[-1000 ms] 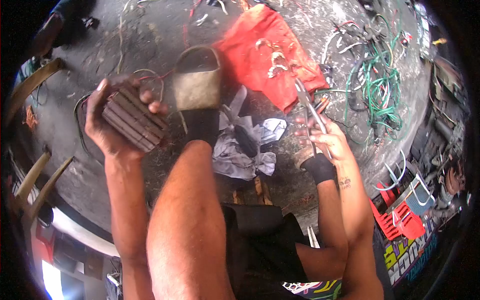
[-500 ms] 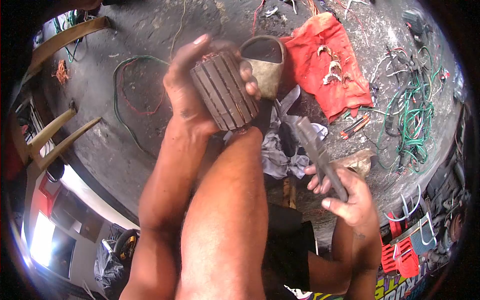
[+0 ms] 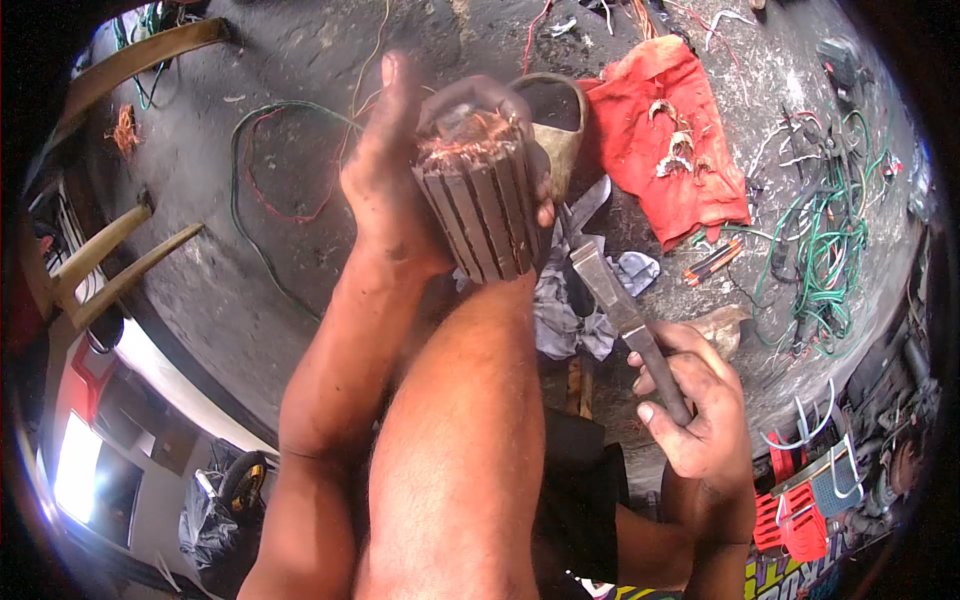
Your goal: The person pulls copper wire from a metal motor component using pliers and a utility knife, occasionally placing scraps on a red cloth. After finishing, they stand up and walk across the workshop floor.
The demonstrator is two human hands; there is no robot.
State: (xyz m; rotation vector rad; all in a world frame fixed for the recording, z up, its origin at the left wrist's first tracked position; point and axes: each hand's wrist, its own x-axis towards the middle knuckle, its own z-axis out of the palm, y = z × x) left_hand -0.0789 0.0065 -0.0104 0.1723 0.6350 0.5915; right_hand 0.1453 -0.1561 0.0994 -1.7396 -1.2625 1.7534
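A dark, slotted motor armature [image 3: 487,222] rests at my raised knee, with my left hand [image 3: 385,185] wrapped around it from behind. Its upper end faces me and shows ragged copper wire ends. The thumb points up, while some fingers are hidden behind the core. Lower right, my right hand [image 3: 705,400] is closed around the handle of a flat-bladed metal chisel [image 3: 605,285]. The blade points up and left, apart from the armature. Behind the knee lies a crumpled grey cloth [image 3: 570,315].
Beyond the armature stands an open, worn container [image 3: 560,145]. Copper-coloured scraps lie on a red cloth [image 3: 665,150]. Farther right are a green wire tangle [image 3: 835,270] and pliers [image 3: 835,145]. A wooden chair or stool part [image 3: 130,75] is at left; red plastic racks [image 3: 800,520] lie lower right.
My left hand has tipped the armature, bringing its copper-filled end into view. The right hand has sunk slightly, with the chisel shifted a little left and down.
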